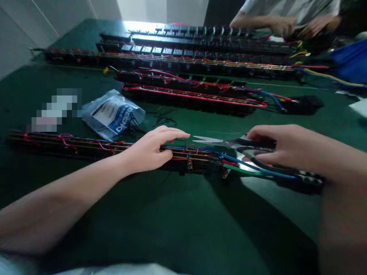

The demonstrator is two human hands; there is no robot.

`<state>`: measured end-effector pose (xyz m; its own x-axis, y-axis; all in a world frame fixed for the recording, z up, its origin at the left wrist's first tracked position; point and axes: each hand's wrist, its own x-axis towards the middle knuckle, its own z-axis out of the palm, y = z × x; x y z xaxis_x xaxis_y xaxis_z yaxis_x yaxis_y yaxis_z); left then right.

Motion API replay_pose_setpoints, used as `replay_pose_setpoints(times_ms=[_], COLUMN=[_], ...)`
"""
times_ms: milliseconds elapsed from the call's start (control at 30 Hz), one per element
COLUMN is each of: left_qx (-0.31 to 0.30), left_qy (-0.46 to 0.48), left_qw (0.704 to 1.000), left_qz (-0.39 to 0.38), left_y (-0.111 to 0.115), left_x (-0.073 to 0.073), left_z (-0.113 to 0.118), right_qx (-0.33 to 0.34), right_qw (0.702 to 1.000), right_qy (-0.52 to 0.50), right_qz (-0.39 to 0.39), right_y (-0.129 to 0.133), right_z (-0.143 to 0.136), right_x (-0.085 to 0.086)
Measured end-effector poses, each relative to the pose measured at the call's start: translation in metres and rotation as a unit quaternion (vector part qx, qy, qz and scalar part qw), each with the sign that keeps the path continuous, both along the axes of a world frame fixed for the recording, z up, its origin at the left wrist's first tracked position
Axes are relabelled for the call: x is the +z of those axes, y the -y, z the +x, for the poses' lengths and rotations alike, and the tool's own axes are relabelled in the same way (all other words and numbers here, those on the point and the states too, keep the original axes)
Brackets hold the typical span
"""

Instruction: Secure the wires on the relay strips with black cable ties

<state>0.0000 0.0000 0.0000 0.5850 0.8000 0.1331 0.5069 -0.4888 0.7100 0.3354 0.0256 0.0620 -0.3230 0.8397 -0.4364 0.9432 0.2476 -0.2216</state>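
Across the near part of the table lies a long black wired strip (91, 147) with red, blue and green wires and small circuit boards. My left hand (149, 151) rests over its middle, index finger stretched out and thumb apart from it; nothing shows between them. My right hand (289, 147) grips a pair of scissors (226, 142) by the handles. Their blades are slightly parted and point left, a little short of my left index fingertip. Below the scissors, blue and green wires (258, 170) run to the strip's right end, partly behind the handles.
A clear plastic bag (111, 114) with a blue label lies behind the strip, beside loose black cable ties (163, 119). Farther back, several wired strips (186, 93) lie across the green table (172, 221). A co-worker's hands (298, 28) are at the far right, near a blue cloth-like item (349, 63).
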Motion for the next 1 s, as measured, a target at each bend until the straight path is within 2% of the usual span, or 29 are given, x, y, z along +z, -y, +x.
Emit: replay_pose_setpoints(times_ms=[433,1000], left_qx=[0.002,0.011], left_qy=[-0.004,0.012], left_qw=[1.0,0.999], left_qz=[-0.008,-0.035], left_y=[0.0,0.0], left_x=[0.002,0.003], left_z=[0.002,0.0], right_qx=[0.033,0.039], right_qw=[0.998,0.998], right_qy=[-0.024,-0.024], right_qz=[-0.05,-0.047], right_y=[-0.004,-0.005], right_z=[-0.013,-0.012], right_x=[-0.017,-0.022])
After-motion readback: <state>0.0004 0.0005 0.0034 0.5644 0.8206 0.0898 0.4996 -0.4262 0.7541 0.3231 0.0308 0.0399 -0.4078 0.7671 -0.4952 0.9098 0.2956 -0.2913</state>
